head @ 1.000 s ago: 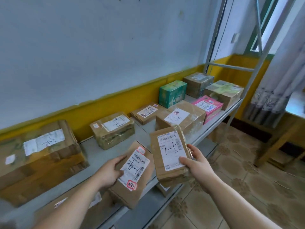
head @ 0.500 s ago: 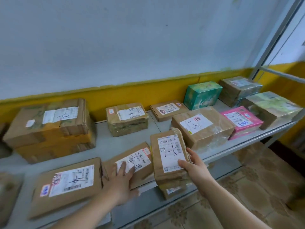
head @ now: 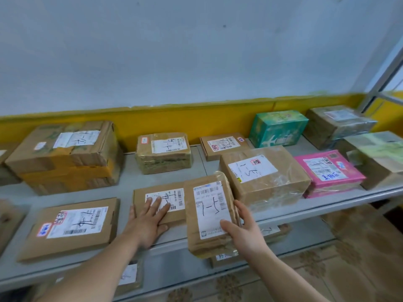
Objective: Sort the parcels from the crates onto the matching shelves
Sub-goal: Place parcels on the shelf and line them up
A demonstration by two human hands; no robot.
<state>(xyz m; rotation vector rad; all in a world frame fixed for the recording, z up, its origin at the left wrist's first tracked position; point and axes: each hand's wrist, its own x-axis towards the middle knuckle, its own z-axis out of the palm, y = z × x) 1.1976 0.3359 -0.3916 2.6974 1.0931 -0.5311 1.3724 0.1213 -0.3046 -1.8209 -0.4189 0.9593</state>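
Grey metal shelf (head: 126,182) along a white wall with a yellow band, loaded with labelled parcels. Left hand (head: 148,221) lies flat, fingers straight, pressing on a flat brown parcel (head: 175,199) at the shelf's front edge. Right hand (head: 244,232) grips a taped brown parcel (head: 207,214) by its right side, thumb on the label. Hands are apart, with the held parcel between them. It is tilted, with its near end hanging off the shelf front and its far end over the flat parcel's right edge. Long axis runs front to back, away from the person. A larger box (head: 263,177) stands just to its right. Judgement: the gap between flat parcel and larger box looks narrow, and the right hand, being nearer, would set the parcel down lengthwise there. Handwritten marks too unclear to confirm the match.
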